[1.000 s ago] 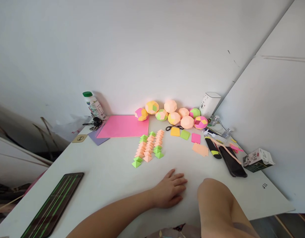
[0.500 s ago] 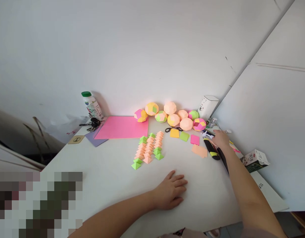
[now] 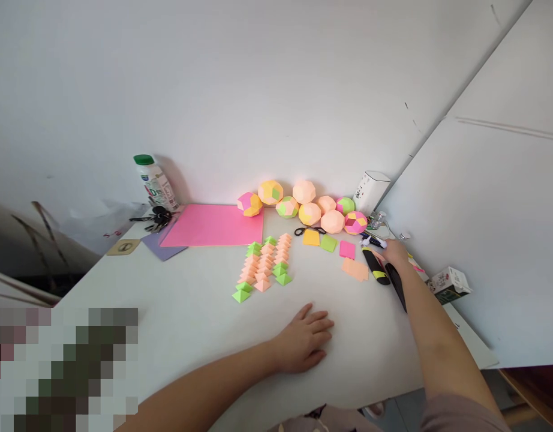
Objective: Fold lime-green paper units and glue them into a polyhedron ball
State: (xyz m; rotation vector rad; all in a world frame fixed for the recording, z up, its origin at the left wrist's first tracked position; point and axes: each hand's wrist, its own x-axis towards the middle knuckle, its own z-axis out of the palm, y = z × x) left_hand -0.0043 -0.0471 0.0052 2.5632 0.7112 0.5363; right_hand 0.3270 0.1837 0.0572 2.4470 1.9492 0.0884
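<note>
My left hand [image 3: 304, 341] lies flat on the white table [image 3: 191, 312] near its front, fingers loosely stretched, holding nothing. My right hand [image 3: 394, 252] reaches to the far right side, resting by a black and yellow case [image 3: 374, 266] and a dark phone [image 3: 397, 284]; its fingers are curled and mostly hidden. Rows of small folded paper pieces [image 3: 263, 267] in peach and green lie in the middle. Small coloured paper squares [image 3: 329, 243] and a peach sheet [image 3: 355, 269] lie left of my right hand.
Several paper polyhedron balls [image 3: 310, 207] line the wall, beside a white box [image 3: 370, 192]. A pink sheet [image 3: 213, 225], keys [image 3: 155, 218] and a green-capped bottle [image 3: 151, 179] sit at back left. A small carton [image 3: 448, 282] sits at right. Black scissors [image 3: 304, 230] lie by the balls.
My right arm rose from the near edge and reached out to the far right clutter, settling by the black and yellow case. My left hand stayed flat in place.
</note>
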